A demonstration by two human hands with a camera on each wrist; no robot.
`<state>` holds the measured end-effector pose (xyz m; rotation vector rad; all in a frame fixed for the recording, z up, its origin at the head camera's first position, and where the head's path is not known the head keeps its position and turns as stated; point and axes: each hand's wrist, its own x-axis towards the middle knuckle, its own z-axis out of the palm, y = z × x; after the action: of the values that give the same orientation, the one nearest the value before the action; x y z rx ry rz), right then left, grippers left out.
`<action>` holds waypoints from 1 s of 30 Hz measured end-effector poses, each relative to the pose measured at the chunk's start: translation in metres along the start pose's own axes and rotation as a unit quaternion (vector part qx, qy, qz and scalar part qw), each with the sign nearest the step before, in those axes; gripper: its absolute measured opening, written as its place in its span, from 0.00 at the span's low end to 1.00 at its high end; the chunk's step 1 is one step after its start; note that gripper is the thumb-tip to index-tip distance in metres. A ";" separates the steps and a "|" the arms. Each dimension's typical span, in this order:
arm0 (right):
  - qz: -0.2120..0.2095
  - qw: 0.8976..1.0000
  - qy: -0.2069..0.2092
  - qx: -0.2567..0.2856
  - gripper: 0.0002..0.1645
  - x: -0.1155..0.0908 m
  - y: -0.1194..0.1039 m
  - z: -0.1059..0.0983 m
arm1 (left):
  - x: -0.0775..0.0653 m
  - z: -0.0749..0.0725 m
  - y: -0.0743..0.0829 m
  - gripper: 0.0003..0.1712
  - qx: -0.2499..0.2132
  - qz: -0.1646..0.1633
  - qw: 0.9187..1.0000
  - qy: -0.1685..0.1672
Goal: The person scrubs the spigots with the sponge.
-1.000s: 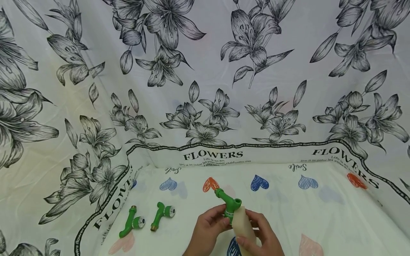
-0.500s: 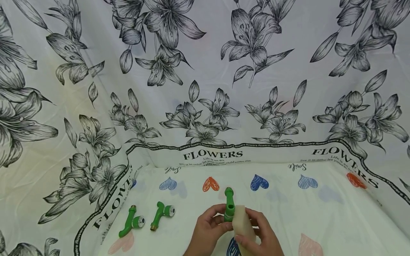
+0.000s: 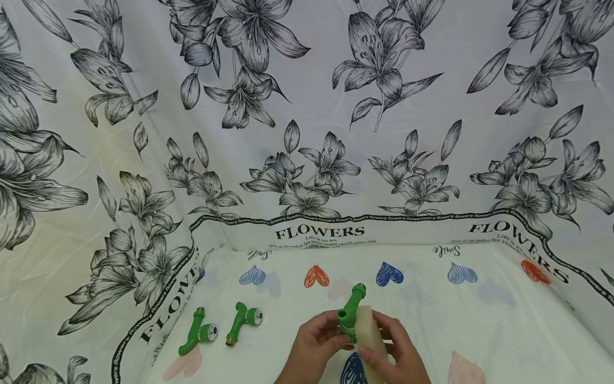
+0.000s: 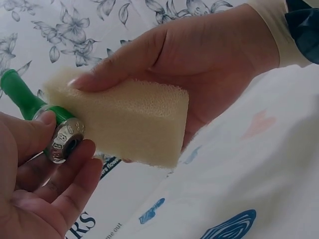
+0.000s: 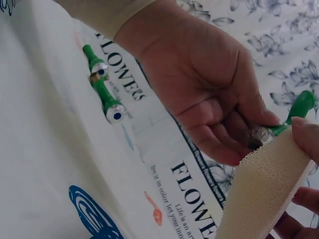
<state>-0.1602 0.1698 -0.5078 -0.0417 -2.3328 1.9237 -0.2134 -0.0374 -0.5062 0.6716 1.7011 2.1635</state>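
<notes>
My left hand pinches a green faucet by its silver-ringed base, between thumb and fingers. The faucet's long arm now points up and to the right in the head view. A cream sponge block is gripped by my right hand, thumb on the near face and fingers behind. The sponge's side touches the faucet. In the left wrist view the faucet's silver end with a dark hole faces outward, beside the sponge. Part of the faucet is hidden behind the sponge in the right wrist view.
Two more green faucets lie on the cloth to the left: one farther out, another closer in. White cloth printed with hearts covers the surface. A flower-printed curtain rises behind and at the sides.
The held faucet has turned in my left hand: its long arm swung from upper left, through upright, to upper right. The sponge stays against it, both hands shifting slightly right.
</notes>
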 end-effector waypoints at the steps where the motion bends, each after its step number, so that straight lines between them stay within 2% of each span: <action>1: -0.001 1.000 0.000 0.000 0.41 -0.001 0.000 0.000 | 0.000 0.000 0.000 0.24 0.001 0.003 1.000 0.002; 9: -0.016 1.000 -0.004 0.007 0.41 -0.010 -0.008 0.004 | 0.001 -0.001 -0.002 0.23 0.022 0.010 0.999 0.029; 15: -0.064 0.998 0.007 0.013 0.41 -0.013 -0.008 0.007 | 0.003 0.001 -0.001 0.22 0.045 0.020 0.998 0.043; 18: -0.066 0.998 0.014 0.001 0.41 -0.012 -0.007 0.007 | 0.002 0.001 0.000 0.22 0.047 0.022 0.998 0.046; 23: -0.069 0.998 0.012 0.007 0.40 -0.007 -0.004 0.003 | -0.001 -0.001 0.000 0.24 0.040 0.013 0.999 0.022; 30: -0.051 0.998 0.018 0.013 0.35 0.001 0.001 -0.004 | -0.002 -0.001 0.002 0.23 0.040 0.010 0.999 -0.024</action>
<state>-0.1604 0.1734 -0.5079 0.0424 -2.2399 1.8899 -0.2123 -0.0399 -0.5049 0.7591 1.7715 2.0840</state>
